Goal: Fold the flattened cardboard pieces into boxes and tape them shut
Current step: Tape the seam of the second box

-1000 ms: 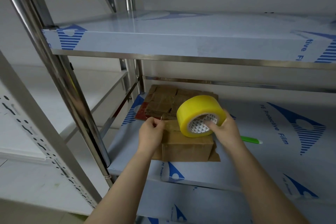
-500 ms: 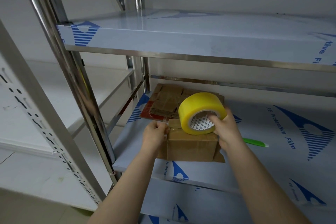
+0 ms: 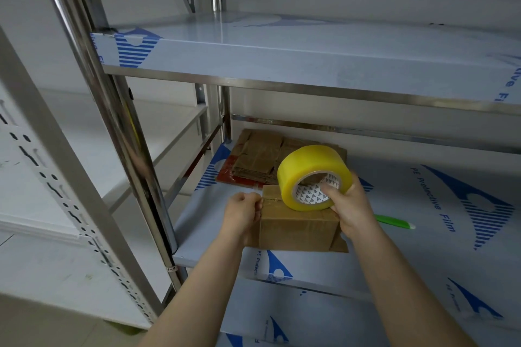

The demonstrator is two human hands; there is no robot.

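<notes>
A small brown folded cardboard box (image 3: 298, 231) stands on the film-covered shelf (image 3: 423, 248). My right hand (image 3: 351, 207) grips a big yellow tape roll (image 3: 310, 175), thumb inside its core, and holds it on the box top. My left hand (image 3: 242, 213) sits at the box's upper left edge with curled fingers, pinching the clear tape end against the cardboard. A stack of flattened cardboard pieces (image 3: 262, 158) lies behind the box, on a red sheet.
A green pen-like tool (image 3: 393, 221) lies on the shelf right of my right hand. An upper shelf (image 3: 282, 59) hangs over the work spot. Steel posts (image 3: 118, 127) stand to the left, with a white rack beyond.
The roll has come down from above the box onto its top. My left hand has dropped slightly to the box's left edge. The view has shifted a little.
</notes>
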